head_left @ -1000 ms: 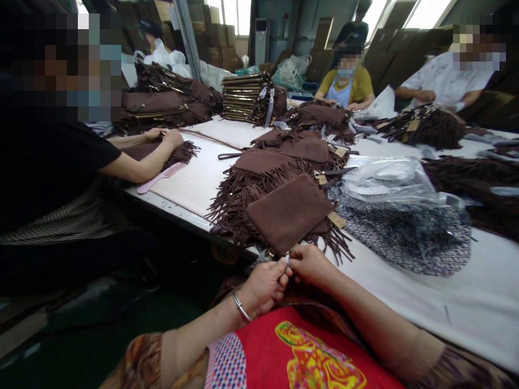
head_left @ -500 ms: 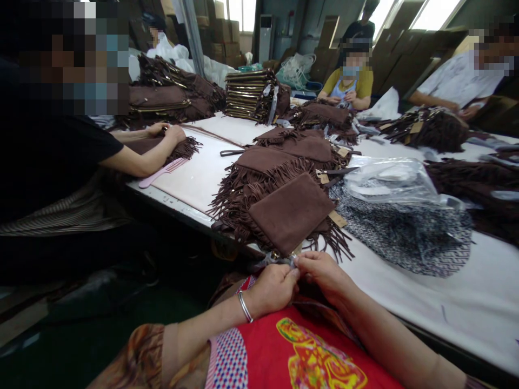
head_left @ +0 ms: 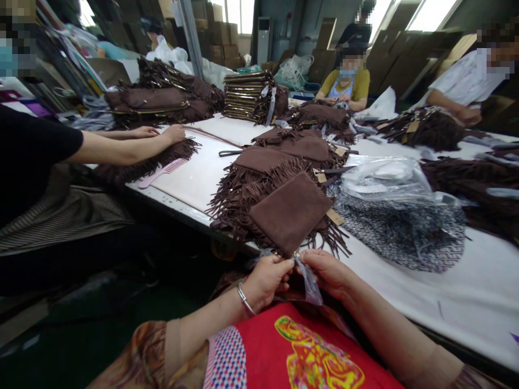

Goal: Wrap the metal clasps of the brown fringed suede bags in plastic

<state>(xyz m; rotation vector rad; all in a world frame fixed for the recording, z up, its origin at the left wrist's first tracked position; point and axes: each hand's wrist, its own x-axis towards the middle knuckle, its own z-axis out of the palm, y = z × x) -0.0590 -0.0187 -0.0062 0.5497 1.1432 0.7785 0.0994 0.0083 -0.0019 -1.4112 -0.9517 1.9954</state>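
Observation:
A brown pouch (head_left: pixel 290 212) lies tilted on top of a heap of fringed brown bags (head_left: pixel 259 186) at the table edge, its lower corner toward me. At that corner my left hand (head_left: pixel 272 278), with a silver bangle at the wrist, pinches the pouch's metal end fitting. Close beside it on the right, my right hand (head_left: pixel 324 270) has its fingers closed at a strip of clear plastic (head_left: pixel 310 283), which hangs down between both hands. A tan tag (head_left: pixel 335 216) sticks out at the pouch's right side.
At the left, a person's arms (head_left: pixel 133 146) reach over fringed bags beside a pink comb (head_left: pixel 164 172). Clear plastic bags (head_left: pixel 389 175) lie on a black-and-white patterned cloth (head_left: pixel 399 232) at right. Stacked pouches (head_left: pixel 247 98) stand farther back; other people work across the table (head_left: pixel 486 286).
The clear plastic strip now hangs down between my hands. My left hand has shifted slightly left. The person at the left has leaned back, with the arms stretched farther out.

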